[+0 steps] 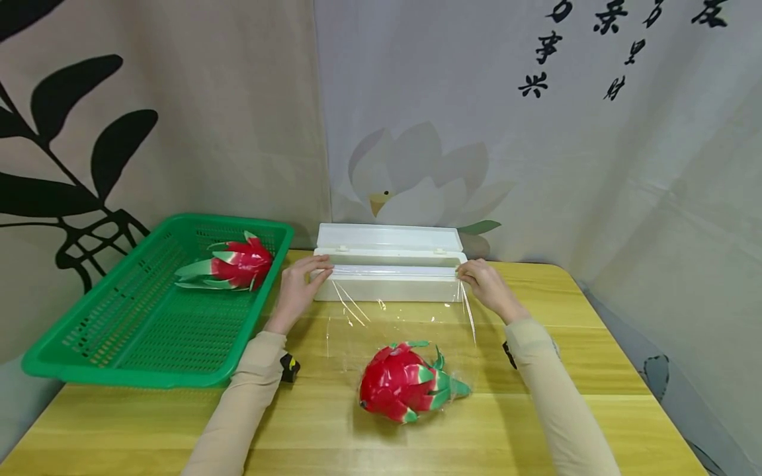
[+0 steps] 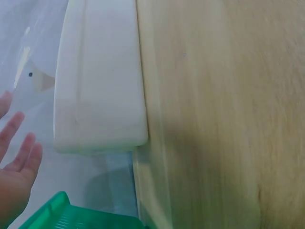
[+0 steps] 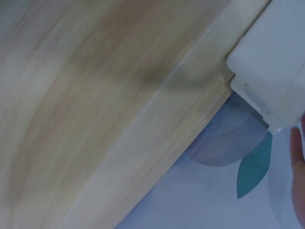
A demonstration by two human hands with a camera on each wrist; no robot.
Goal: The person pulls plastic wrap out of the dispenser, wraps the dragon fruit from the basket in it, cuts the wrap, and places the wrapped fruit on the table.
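Note:
A sheet of clear plastic wrap [image 1: 405,317] stretches from the front of a white wrap dispenser box [image 1: 387,291] toward me and over a red dragon fruit [image 1: 395,383] with green-tipped scales. At the box's left end, my left hand [image 1: 302,284] pinches the wrap's edge between thumb and fingers. My right hand [image 1: 489,287] pinches it at the right end. The box lid [image 1: 389,236] stands raised at the back. In the left wrist view, the left fingers [image 2: 19,152] appear beside the box; in the right wrist view, only part of the right hand [image 3: 299,176] shows.
To the left stands a green plastic basket [image 1: 238,360] with a second dragon fruit [image 1: 241,264] lying in it. The wooden table [image 1: 595,423] ends at a printed cloth backdrop [image 1: 595,165] just behind the box.

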